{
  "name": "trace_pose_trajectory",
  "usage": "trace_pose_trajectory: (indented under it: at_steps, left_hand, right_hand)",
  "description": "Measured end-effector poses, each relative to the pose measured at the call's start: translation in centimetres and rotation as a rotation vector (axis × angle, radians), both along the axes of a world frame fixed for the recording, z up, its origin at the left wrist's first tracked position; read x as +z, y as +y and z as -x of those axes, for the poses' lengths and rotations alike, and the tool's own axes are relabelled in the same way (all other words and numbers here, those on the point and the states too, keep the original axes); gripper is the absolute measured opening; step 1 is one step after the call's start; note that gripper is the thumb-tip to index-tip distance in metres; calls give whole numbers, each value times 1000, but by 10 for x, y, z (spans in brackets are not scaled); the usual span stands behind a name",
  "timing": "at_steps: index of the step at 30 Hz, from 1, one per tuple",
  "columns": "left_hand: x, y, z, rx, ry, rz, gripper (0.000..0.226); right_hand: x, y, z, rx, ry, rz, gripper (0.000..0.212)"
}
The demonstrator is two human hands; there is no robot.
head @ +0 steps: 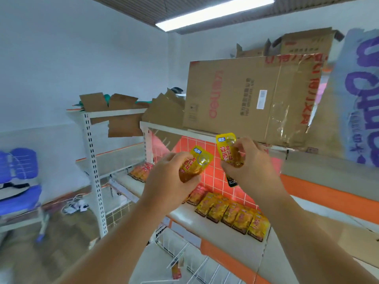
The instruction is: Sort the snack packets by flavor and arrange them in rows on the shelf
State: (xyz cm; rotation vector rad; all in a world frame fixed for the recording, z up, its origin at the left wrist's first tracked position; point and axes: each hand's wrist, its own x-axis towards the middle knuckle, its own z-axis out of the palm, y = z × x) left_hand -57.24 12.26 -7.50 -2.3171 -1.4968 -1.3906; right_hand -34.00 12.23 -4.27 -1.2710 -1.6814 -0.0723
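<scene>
Each of my hands holds up a yellow snack packet in front of the shelf. My left hand (170,179) grips one yellow packet (198,162) around its lower half. My right hand (250,162) pinches a second yellow packet (227,149), and a black packet (232,181) hangs below its fingers. On the white shelf board (184,214) a row of yellow packets (233,215) lies side by side, with a red packet (198,195) at its left end. Farther left lie several red-orange packets (141,171).
A large flattened cardboard box (246,99) rests on the top shelf above my hands, with more cardboard (114,105) on the left rack. White wire baskets (192,261) sit below the shelf. A blue chair (18,181) stands at the far left, cables (74,206) on the floor.
</scene>
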Motion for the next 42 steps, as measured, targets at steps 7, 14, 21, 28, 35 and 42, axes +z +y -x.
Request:
trace_pose_trajectory:
  at_steps: [7, 14, 21, 28, 35, 42]
  left_hand:
    - [-28, 21, 4, 24, -24, 94, 54]
    - [-62, 61, -21, 57, -8, 162, 59]
    - [-112, 125, -64, 20, 79, 322, 65]
    - [-158, 187, -113, -57, 212, 490, 68]
    - [-198, 228, -151, -136, 301, 609, 64]
    - [-240, 263, -178, -234, 427, 689, 67]
  right_hand:
    - [-48, 25, 12, -64, 30, 117, 48]
    - [-98, 51, 4, -143, 50, 178, 55]
    - [-153, 94, -36, -293, 41, 309, 54]
    - [-211, 136, -78, -415, 69, 543, 56]
    - [-249, 162, -89, -509, 94, 695, 39]
    - [-279, 175, -90, -647, 132, 768, 43]
